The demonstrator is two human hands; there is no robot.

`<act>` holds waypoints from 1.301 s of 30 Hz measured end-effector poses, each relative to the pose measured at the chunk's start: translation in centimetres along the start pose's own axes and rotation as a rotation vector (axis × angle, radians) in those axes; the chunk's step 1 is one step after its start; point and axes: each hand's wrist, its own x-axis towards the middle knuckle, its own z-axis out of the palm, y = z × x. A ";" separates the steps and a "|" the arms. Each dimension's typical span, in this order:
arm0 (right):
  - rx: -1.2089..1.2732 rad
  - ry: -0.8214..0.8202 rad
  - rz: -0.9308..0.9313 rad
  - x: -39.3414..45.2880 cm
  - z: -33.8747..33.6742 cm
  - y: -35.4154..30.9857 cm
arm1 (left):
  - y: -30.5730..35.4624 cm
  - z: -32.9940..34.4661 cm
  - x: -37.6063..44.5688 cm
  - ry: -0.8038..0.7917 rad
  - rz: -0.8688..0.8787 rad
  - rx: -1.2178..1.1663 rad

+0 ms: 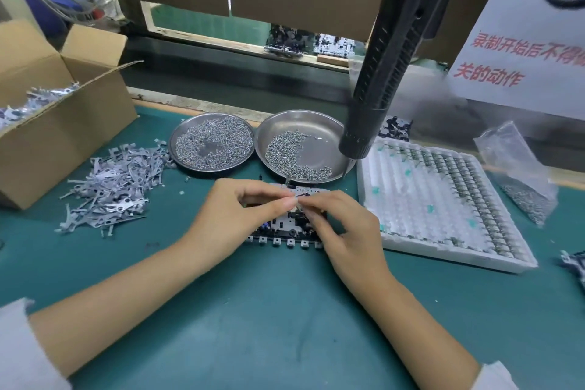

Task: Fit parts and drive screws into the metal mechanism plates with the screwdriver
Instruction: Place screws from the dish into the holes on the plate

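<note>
Green bench mat (285,320), seen from above. Flat silver metal mechanism plate with black fittings (286,231) lying directly beneath both hands, long axis left to right. Small pale part, too small to identify, pinched between fingertips of left hand (240,209) and right hand (345,231), just above plate's upper half; both hands equally near. Black hanging electric screwdriver (376,79) suspended above and right of plate, untouched, nearer right hand. Round steel dish of loose screws (326,136) just behind plate. Forearms converging, wrists low.
</note>
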 end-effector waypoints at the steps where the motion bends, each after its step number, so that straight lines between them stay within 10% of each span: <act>1: -0.010 -0.005 0.004 0.0 0.0 0.1 | -0.3 0.0 0.0 0.005 0.010 0.024; 10: -0.092 -0.065 0.016 -0.2 -0.1 -0.1 | -1.4 -1.3 0.3 0.077 0.100 0.382; 39: -0.191 -0.096 -0.075 -0.7 0.1 -0.2 | -0.7 -1.0 -0.2 0.039 0.108 0.463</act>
